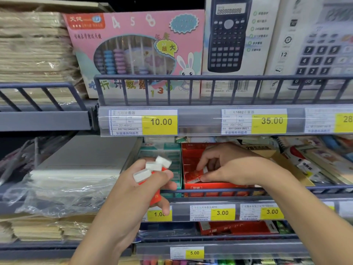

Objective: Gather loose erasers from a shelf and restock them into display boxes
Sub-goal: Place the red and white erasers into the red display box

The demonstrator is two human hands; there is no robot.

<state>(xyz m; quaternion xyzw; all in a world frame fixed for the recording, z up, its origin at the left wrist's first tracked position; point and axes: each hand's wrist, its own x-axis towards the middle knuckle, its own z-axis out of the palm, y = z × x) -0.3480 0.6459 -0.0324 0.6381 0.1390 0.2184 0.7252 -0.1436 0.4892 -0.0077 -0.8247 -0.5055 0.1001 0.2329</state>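
Left hand (145, 180) gripped bundle of loose erasers (152, 168) before shelf. Right hand (225, 165) pinched one eraser (195, 175) inside red display box (208, 185). Restocking step underway; next move likely: seat eraser, release, draw another from bundle.

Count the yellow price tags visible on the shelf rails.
7: three on the top rail, 10.00, 35.00 and one cut off at right; three on the middle rail; 5.00 below. More may be hidden.

White erasers (152, 167) with red sleeves, a red display box (202, 185) beside a teal one (176, 165), yellow price tags (160, 122) on grey shelf rails (219, 78), a pink abacus box (137, 52) showing a white rabbit, and a black calculator (228, 35).
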